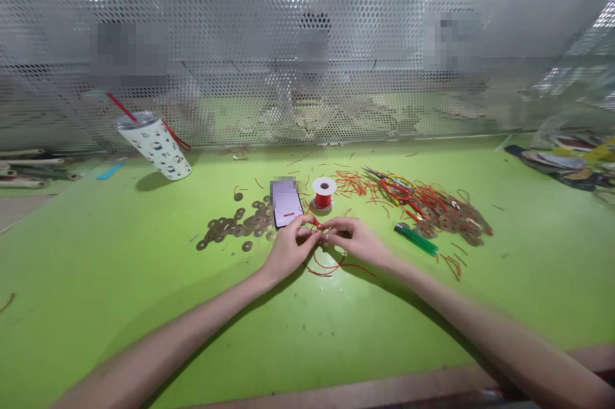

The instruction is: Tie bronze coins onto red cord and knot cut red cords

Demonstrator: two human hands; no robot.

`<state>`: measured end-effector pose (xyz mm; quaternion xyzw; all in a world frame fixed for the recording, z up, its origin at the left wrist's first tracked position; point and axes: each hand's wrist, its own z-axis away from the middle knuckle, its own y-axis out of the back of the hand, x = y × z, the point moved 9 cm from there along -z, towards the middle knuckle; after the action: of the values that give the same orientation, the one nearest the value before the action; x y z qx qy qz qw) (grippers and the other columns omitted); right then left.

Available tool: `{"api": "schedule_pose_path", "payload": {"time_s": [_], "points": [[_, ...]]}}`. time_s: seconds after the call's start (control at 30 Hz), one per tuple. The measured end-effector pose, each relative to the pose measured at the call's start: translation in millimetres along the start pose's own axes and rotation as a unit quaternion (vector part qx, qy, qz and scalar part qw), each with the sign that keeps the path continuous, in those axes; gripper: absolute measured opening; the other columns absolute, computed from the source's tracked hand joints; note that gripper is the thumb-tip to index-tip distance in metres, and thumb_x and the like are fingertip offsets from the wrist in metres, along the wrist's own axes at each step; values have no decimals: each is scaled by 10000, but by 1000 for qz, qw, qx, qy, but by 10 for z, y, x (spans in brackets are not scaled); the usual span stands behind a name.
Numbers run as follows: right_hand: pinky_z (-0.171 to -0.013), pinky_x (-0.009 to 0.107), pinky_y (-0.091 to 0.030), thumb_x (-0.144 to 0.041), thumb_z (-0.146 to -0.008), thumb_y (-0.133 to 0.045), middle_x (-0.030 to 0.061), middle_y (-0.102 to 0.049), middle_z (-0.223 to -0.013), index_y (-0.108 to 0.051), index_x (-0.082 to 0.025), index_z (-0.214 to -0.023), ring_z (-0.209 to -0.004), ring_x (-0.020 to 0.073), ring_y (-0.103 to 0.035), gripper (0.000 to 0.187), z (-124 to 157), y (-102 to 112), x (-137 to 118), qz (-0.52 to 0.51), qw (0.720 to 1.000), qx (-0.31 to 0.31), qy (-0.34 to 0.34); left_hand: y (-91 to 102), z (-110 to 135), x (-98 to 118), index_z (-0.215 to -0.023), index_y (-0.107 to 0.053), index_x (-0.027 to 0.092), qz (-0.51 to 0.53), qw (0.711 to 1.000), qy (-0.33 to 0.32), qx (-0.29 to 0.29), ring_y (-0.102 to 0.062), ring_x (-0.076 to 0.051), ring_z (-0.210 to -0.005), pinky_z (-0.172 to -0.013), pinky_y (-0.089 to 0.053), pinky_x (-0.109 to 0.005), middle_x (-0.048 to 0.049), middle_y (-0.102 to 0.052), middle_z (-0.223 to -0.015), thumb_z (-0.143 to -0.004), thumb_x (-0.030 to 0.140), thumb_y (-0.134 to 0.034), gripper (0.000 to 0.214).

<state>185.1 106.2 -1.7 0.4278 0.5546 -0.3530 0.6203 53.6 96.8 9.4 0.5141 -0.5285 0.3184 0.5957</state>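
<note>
Both hands meet over the middle of the green table, pinching a thin red cord (331, 275) whose loops and loose end hang onto the tabletop. My left hand (291, 246) closes thumb and fingers on the cord. Against its fingertips, my right hand (358, 241) pinches the same cord from the other side. Whether a coin sits between the fingers is hidden. Just beyond them stands a white spool (323, 187) wound with red cord. A phone (287, 200) lies behind my left hand. Round coins with holes (239, 223) are scattered to its left.
Right of centre are scissors (396, 189), cord scraps (355, 182), a pile of coins with red cord (451, 217) and a green lighter (416, 240). A patterned tumbler (156, 145) with a red straw stands at back left. A perforated metal screen (250, 101) borders the far edge.
</note>
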Motion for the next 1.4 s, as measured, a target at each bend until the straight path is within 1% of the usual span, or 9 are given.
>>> {"api": "schedule_pose_path", "payload": {"time_s": [0.1, 0.3, 0.43, 0.63, 0.77, 0.93, 1.17, 1.27, 1.4], "points": [[-837, 404, -540, -379, -836, -720, 89, -782, -856, -709, -156, -1015, -828, 230, -739, 287, -5, 18, 13, -10, 1000, 12, 12, 15, -18, -18, -1059, -543, 199, 17, 1000, -2, 10, -768, -248, -854, -818, -586, -389, -58, -787, -885, -901, 364, -638, 247], [-841, 418, -543, -420, -810, -744, 78, -782, -885, -671, -190, -1072, -858, 239, -742, 357, -8, 46, 10, -69, 997, 36, 28, 42, -53, -91, -1022, -563, 185, 66, 998, 3, 22, -766, -261, -877, -803, -595, -388, -76, -782, -878, -889, 371, -648, 244], [-878, 436, -529, -388, -795, -765, 66, -780, -900, -646, -207, -1133, -875, 236, -732, 401, -4, 44, -1, -80, 996, 32, 23, 82, -63, -126, -977, -584, 179, 60, 997, 6, 40, -765, -260, -855, -774, -589, -370, -85, -780, -877, -883, 370, -662, 227], [-860, 423, -533, -360, -779, -783, 46, -769, -823, -646, -191, -1184, -802, 213, -726, 459, 6, 27, 28, -72, 997, 13, -8, 50, -59, -93, -940, -584, 178, 104, 994, 1, 26, -768, -230, -785, -776, -595, -354, -61, -778, -828, -893, 366, -662, 209], [-824, 413, -546, -422, -793, -771, 78, -773, -838, -696, -163, -1050, -781, 213, -726, 373, 1, -11, 47, -69, 998, -3, -8, 40, -42, -51, -927, -603, 177, 87, 996, -5, 23, -766, -230, -777, -736, -596, -334, -55, -777, -820, -884, 365, -673, 205], [-723, 346, -545, -440, -790, -769, 75, -761, -799, -667, -163, -867, -741, 195, -721, 305, 5, 24, 51, -57, 998, 40, 9, 46, -39, -39, -938, -600, 170, 77, 997, 7, 24, -765, -244, -814, -748, -585, -342, -72, -781, -837, -874, 371, -680, 225], [-626, 300, -512, -443, -810, -738, 37, -732, -744, -617, -185, -858, -650, 166, -677, 289, 23, 102, 13, -30, 994, 90, 44, 46, -53, -6, -937, -618, 163, 133, 991, 23, 19, -756, -227, -816, -841, -575, -378, -79, -773, -864, -884, 370, -656, 217], [-617, 303, -506, -430, -832, -713, 34, -717, -730, -605, -190, -856, -645, 170, -667, 264, 37, 141, -14, -2, 993, 109, 53, 35, -55, 5, -911, -616, 161, 150, 988, 26, 16, -746, -217, -783, -828, -578, -378, -74, -763, -831, -873, 366, -664, 214], [-598, 292, -484, -412, -854, -695, 20, -687, -722, -595, -197, -841, -635, 164, -644, 237, 73, 145, -138, 61, 986, 123, 100, 43, -59, 34, -873, -627, 156, 138, 990, 14, 20, -724, -201, -771, -788, -570, -348, -61, -740, -822, -857, 351, -677, 201]]}}
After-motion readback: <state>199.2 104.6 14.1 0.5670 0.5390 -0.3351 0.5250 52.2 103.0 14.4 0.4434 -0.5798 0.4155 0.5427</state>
